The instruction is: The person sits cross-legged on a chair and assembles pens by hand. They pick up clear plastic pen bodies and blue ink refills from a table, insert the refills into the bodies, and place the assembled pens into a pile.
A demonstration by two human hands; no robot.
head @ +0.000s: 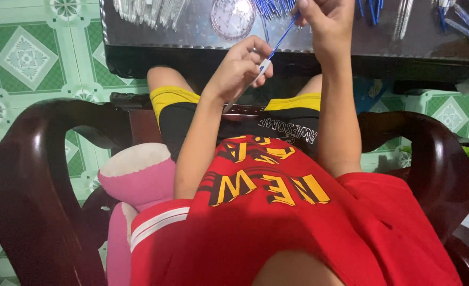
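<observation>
1. While our left hand (239,66) pinches a clear pen barrel (245,90) between thumb and curled fingers, our right hand (324,21) is closed on the upper end of a thin blue refill (282,38); the refill slants down from the right hand to the barrel's mouth, above our lap and just in front of the table edge.
2. As we judge it, doing this well means keeping barrel and refill in one line, holding the barrel steady, and feeding the refill with light pressure so that it does not bend.
3. Beyond the hands lies a dark table (192,32) that serves as the parts store: a heap of clear barrels (149,10) at its left, a round clear lid or dish (233,18) near the middle, whose contents we cannot make out, and a pile of blue refills (274,6) just behind the right hand.
4. Farther right lie more blue parts (465,24), loose on the table.
5. Around us curve the arms of a dark wooden chair (28,175), with a pink plush toy (139,175) beside our left side.
</observation>
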